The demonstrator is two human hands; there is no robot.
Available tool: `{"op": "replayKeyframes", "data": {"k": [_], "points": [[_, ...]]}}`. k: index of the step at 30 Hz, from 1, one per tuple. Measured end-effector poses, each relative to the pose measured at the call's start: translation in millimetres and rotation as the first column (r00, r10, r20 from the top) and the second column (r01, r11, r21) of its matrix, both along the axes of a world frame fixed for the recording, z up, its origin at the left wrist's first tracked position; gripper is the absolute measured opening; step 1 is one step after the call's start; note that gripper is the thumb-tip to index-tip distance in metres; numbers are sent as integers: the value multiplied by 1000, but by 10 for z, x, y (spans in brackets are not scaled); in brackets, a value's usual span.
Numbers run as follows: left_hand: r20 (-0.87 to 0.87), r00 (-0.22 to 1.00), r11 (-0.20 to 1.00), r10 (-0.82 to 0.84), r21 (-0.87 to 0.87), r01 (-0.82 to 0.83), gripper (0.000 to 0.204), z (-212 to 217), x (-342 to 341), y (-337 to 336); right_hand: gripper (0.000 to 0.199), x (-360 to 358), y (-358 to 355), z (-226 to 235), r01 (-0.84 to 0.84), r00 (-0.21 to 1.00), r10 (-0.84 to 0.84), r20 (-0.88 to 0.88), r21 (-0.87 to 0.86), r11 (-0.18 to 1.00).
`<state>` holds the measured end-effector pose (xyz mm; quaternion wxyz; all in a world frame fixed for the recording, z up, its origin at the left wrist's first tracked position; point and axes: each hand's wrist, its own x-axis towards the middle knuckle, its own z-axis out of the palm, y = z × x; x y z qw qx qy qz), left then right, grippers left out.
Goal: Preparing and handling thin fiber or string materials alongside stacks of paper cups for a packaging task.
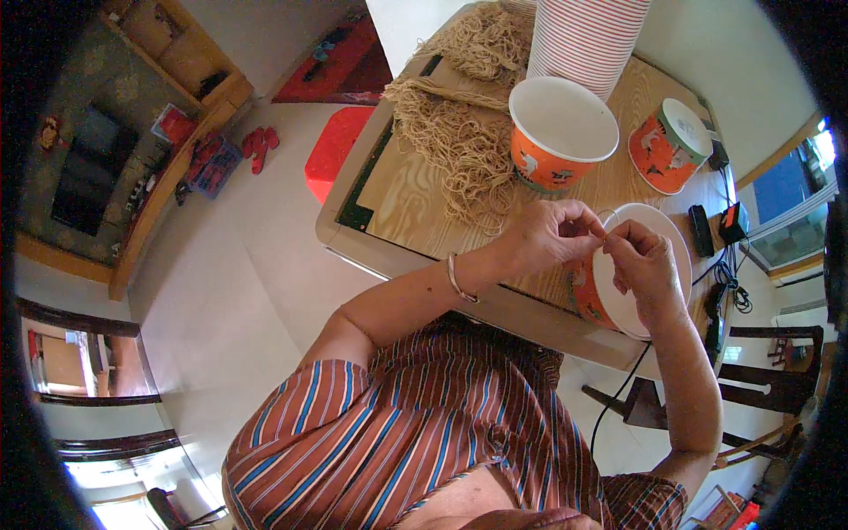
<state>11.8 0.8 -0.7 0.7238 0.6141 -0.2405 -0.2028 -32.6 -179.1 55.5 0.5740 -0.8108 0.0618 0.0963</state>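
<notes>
Over wood-grain desk [406, 203], bare left hand [565, 237], right hand [643, 262], fingertips pinched on thin pale strand [609, 211], orange-and-white paper tub [623, 306] beneath

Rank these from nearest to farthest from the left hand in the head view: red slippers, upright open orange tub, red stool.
From the left hand:
1. Upright open orange tub: just ahead, on the table.
2. Red stool: left, past the table's edge.
3. Red slippers: farther left, on the floor.

Red slippers [258, 152] lie on the floor [238, 234] between a blue crate [215, 178] and a red stool [334, 157].
</notes>
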Motion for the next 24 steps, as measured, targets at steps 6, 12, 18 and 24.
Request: {"op": "replayKeyframes", "data": {"k": [6, 12, 18, 24], "points": [[53, 999, 1000, 9, -3, -9, 16, -53, 6, -43, 16, -4, -4, -4, 11, 1000, -11, -4, -5, 1000], [47, 996, 997, -82, 3, 82, 19, -32, 124, -18, 12, 11, -6, -74, -48, 975, 84, 207, -174, 984], [6, 987, 984, -158, 83, 157, 16, 118, 144, 31, 10, -10, 19, -75, -29, 949, 96, 302, -218, 975], [121, 988, 991, -91, 112, 78, 15, 52, 146, 28, 9, -2, 8, -50, -36, 973, 72, 218, -165, 986]]}}
